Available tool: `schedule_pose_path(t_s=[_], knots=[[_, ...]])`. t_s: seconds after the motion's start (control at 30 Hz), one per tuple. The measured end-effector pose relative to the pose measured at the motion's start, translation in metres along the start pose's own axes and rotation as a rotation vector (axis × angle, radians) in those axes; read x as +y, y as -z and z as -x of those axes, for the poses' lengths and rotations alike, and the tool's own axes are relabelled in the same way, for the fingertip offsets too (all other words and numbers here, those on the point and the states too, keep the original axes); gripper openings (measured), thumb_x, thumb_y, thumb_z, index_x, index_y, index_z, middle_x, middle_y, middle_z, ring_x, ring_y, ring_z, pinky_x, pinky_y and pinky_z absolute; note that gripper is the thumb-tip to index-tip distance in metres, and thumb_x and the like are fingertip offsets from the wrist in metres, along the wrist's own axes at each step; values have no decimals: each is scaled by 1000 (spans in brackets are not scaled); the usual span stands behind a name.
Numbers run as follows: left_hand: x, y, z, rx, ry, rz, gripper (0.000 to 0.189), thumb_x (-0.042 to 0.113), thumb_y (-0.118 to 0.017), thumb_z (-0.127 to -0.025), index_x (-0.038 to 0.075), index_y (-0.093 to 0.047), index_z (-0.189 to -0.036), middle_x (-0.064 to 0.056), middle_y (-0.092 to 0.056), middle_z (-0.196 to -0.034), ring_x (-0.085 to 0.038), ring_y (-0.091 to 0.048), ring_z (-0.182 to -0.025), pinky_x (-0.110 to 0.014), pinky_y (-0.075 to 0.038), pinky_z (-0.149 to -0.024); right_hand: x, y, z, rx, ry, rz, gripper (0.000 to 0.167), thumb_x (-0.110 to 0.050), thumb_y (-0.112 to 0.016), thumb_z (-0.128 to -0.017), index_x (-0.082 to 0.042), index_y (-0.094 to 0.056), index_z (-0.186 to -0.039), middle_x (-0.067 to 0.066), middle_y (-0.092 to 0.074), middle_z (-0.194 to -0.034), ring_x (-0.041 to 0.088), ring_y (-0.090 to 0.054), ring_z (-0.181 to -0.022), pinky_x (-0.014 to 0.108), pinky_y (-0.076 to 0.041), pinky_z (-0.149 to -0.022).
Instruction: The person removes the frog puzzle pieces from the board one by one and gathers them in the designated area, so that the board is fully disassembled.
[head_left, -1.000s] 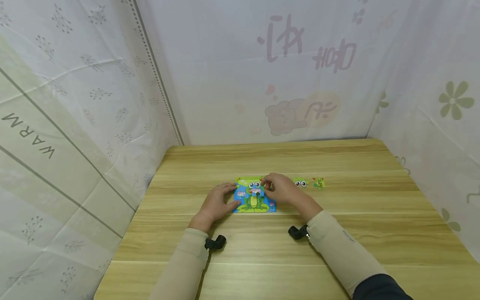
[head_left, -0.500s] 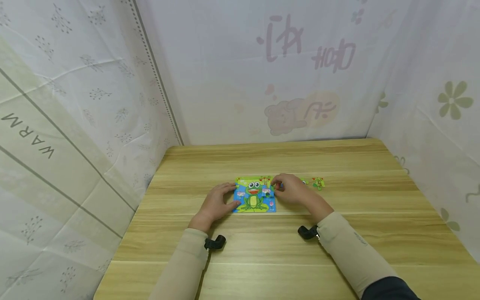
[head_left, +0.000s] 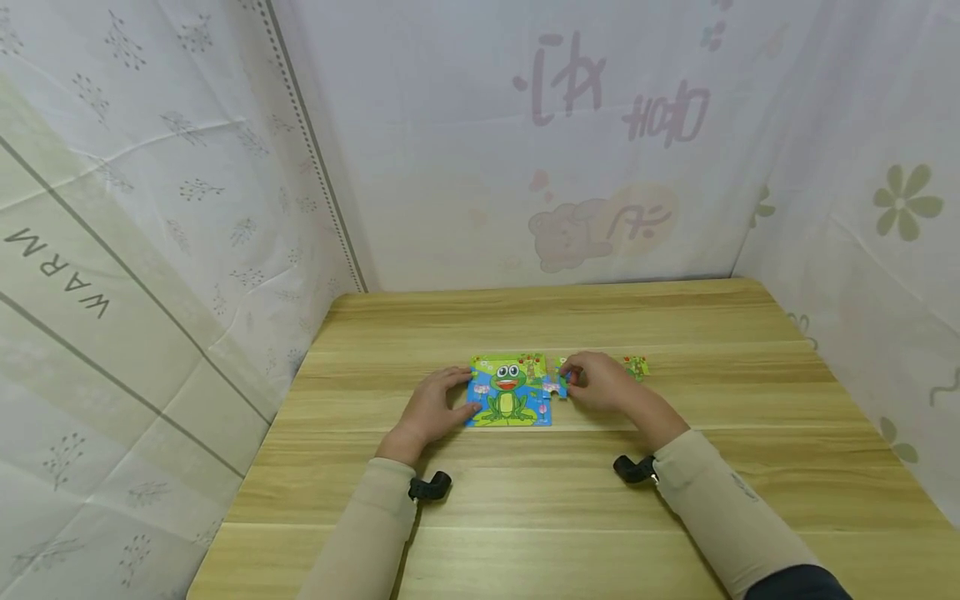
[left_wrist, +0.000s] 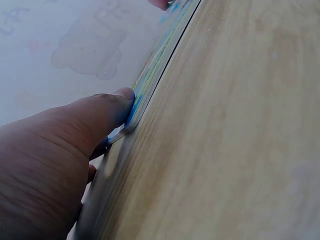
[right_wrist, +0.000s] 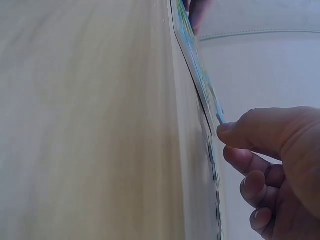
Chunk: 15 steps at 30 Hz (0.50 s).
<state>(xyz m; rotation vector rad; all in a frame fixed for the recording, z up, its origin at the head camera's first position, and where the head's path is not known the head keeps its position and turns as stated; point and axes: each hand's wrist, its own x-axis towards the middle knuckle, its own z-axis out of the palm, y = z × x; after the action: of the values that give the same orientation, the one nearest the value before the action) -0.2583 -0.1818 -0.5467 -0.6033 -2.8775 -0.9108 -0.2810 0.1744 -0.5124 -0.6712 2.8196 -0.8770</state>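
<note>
Here, my right hand (head_left: pixel 603 383) pinches a small blue piece (head_left: pixel 555 388) with a pink flower printed on it, the thumb and forefinger meeting at its right side while the other fingers curl in beneath. The piece sits at the right edge of the frog board (head_left: pixel 508 406), overlapping it as seen from my head; whether the two touch, I can't tell. My left hand (head_left: pixel 429 410) rests at the board's left edge, grasping nothing: its thumb lies on the near left corner and its fingers, relaxed and spread, reach the side farther up.

The board lies flat on the tabletop (head_left: pixel 517 500), a big-eyed green frog in its middle, blue around it and red fruit along the top. Just past my right hand lies a green piece (head_left: pixel 637 366) with red on it, its near part hidden by my wrist. Another bit of green shows just behind my fingers, too covered to make out.

Both my arms wear beige sleeves (head_left: pixel 363 529), each with a black wrist camera (head_left: pixel 431 487) at the cuff. Behind the tabletop hangs a pale cloth (head_left: pixel 450 167) with a faint bear on it.
</note>
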Motion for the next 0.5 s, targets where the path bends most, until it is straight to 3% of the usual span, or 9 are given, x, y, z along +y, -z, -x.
schedule_pose_path(t_s=[0.5], knots=[[1, 0, 0, 9, -4, -11, 64, 43, -82, -92, 13, -63, -146, -1, -55, -154, -27, -44, -147, -48, -34, -123, 13, 9, 12, -34, -10, -35, 16, -7, -75, -94, -9, -73, -110, -6, -65, -87, 14, -59, -80, 33, -53, -74]])
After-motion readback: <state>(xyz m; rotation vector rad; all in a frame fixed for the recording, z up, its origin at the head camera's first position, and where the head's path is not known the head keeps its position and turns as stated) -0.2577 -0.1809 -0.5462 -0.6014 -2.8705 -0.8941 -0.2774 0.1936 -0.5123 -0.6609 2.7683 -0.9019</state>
